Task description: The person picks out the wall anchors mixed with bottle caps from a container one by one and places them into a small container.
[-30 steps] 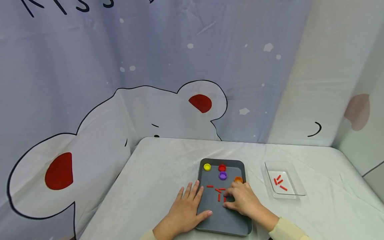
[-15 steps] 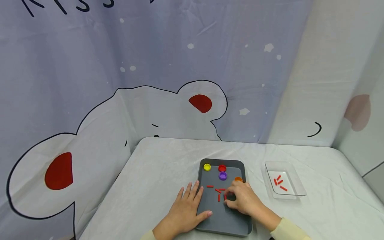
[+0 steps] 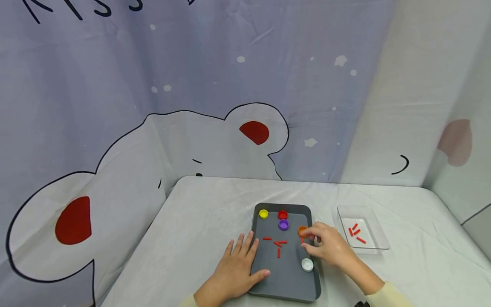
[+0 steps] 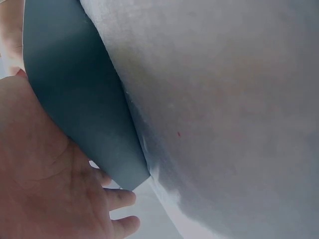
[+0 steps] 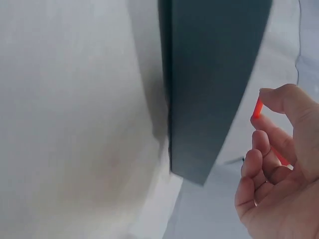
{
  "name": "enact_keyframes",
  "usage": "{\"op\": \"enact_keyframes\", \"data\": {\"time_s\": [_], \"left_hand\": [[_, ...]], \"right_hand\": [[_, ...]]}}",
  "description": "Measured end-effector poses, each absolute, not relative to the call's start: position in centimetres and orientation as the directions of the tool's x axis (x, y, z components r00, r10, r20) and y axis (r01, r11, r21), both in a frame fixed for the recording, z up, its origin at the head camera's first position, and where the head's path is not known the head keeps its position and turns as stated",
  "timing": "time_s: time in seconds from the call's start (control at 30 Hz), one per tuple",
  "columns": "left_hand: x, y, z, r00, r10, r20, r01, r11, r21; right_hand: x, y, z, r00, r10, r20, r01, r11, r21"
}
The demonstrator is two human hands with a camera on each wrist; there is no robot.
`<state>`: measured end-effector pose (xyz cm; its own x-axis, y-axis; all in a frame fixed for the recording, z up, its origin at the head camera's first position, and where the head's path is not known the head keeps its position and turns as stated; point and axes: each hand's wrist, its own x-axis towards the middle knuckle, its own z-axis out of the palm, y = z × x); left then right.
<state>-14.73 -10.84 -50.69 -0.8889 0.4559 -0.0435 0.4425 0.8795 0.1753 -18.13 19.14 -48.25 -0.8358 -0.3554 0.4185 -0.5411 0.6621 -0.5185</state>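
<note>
My left hand (image 3: pixel 234 273) lies with fingers spread and straight over the left rim of the grey tray (image 3: pixel 284 285). Above the tray's right side, my right hand (image 3: pixel 330 245) pinches a small red stick (image 5: pixel 257 107) on end between thumb and index fingertip. A second bit of red (image 5: pixel 279 155) shows among its curled fingers in the right wrist view. The orange cap (image 3: pixel 302 231) is right at the fingertips, partly covered. Nearer me sits a whitish cap (image 3: pixel 307 265). Several red sticks (image 3: pixel 278 253) lie mid-tray.
Towards the tray's far end are a yellow cap (image 3: pixel 263 214), a red cap (image 3: pixel 282 214) and a purple cap (image 3: pixel 283 225). Right of the tray, a clear plastic box (image 3: pixel 377 232) holds several red sticks. A printed curtain (image 3: pixel 215 64) hangs behind the white-covered table (image 3: pixel 207 221).
My right hand has picked up a red stick from mid-tray and carried it right and away from me, beside the orange cap. The whitish cap has come into sight. My left hand stays put.
</note>
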Motion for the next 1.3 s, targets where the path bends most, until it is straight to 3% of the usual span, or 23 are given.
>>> {"op": "enact_keyframes", "data": {"time_s": [0.6,0.93,1.3], "left_hand": [[-14.6,-11.0,-51.1,-0.882,0.472,0.007,0.465,0.866,0.182],[-14.6,-10.9,-50.6,-0.887,0.461,-0.027,0.449,0.875,0.183],[-14.6,-10.9,-50.9,-0.884,0.467,-0.013,0.457,0.869,0.192]], "right_hand": [[-19.0,25.8,-46.3,-0.868,-0.172,0.466,-0.419,0.756,-0.502],[-20.1,29.3,-45.7,-0.935,-0.098,0.341,-0.275,0.808,-0.521],[-21.4,31.0,-46.1,-0.959,-0.071,0.274,-0.205,0.843,-0.498]]}}
